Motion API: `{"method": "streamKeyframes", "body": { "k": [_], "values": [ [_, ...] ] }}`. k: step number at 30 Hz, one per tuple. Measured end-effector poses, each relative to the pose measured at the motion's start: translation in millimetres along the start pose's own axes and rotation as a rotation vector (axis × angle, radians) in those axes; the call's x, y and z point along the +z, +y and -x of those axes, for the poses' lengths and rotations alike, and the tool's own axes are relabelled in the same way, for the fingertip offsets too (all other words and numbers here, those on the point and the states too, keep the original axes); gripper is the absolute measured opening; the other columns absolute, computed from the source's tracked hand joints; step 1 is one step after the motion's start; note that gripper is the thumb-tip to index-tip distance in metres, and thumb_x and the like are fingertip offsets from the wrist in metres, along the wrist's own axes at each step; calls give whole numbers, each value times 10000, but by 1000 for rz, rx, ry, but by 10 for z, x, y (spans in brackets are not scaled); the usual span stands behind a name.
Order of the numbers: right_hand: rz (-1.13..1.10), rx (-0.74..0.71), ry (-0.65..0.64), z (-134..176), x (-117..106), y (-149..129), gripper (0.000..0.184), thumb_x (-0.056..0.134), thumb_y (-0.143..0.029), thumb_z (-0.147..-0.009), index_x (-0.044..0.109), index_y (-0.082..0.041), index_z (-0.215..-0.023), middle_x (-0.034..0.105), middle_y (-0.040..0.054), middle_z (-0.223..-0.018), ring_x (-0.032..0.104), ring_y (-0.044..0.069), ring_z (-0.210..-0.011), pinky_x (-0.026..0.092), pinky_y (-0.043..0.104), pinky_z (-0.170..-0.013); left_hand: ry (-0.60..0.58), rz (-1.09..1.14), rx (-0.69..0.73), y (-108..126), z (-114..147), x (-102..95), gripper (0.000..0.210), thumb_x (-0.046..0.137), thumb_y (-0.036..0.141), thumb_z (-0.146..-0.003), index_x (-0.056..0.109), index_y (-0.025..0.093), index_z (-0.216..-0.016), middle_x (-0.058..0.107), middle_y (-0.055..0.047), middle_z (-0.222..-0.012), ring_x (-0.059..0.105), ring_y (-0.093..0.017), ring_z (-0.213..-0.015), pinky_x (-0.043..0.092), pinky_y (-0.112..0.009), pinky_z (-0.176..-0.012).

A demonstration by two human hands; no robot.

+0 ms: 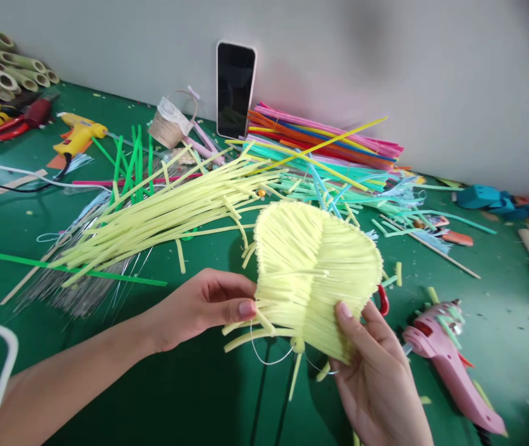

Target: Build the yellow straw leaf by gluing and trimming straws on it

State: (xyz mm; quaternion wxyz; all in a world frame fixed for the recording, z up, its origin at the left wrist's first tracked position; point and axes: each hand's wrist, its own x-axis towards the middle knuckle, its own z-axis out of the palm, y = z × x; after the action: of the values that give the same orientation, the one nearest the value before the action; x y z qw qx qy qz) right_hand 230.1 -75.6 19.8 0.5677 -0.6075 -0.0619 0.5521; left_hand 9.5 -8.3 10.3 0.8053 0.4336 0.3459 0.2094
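Observation:
A pale yellow leaf- or heart-shaped piece (292, 254), built from rows of pipe cleaners on a wire outline, is held up in front of me. My right hand (376, 359) grips its lower right side, thumb on the front and fingers behind. At its lower left edge, my left hand (218, 303) pinches the loose pipe cleaner ends (246, 331) between thumb and fingers. A bare white wire loop (271, 361) hangs below the piece, and a single pipe cleaner end (295, 376) dangles near its bottom middle.
Loose pale yellow pipe cleaners (166, 214) lie behind, over thin metal wires (83, 285). A pink glue gun (454, 371) rests at right, a yellow glue gun (78, 134) at left. Coloured pipe cleaner bundles (324, 139) and a phone (235, 90) stand near the wall; bamboo tubes (2, 65) are back left.

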Motion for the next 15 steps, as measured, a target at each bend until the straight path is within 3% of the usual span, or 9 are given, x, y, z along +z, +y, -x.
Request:
{"method": "streamKeyframes", "body": {
  "k": [5, 10, 15],
  "values": [
    [-30, -6, -26, 18, -17, 8, 481, 876, -282, -678, 712, -265, -1130, 776, 29, -1085, 734, 137, -665, 537, 130, -443, 25, -26, -21, -2, -15, 13, 432, 755, 565, -744, 721, 141, -818, 556, 3, -693, 407, -111, -623, 306, -245, -558],
    [-35, -3, -94, 23, -44, 46, 597, 847, -304, -727, 640, -299, -1286, 758, 43, -1158, 751, 240, -943, 632, 314, -796, 7, -31, -14, -24, -1, 60, 494, 716, 630, -747, 724, 161, -903, 648, -40, -829, 554, -169, -760, 424, -274, -682],
    [-34, -12, -121, 30, -39, 76, 595, 825, -313, -757, 622, -297, -1316, 745, 56, -1193, 736, 262, -1009, 612, 369, -878, 61, -194, -40, -52, 38, 67, 575, 540, 770, -779, 681, 214, -749, 515, -3, -696, 432, -145, -643, 407, -259, -596]
  ]
}}
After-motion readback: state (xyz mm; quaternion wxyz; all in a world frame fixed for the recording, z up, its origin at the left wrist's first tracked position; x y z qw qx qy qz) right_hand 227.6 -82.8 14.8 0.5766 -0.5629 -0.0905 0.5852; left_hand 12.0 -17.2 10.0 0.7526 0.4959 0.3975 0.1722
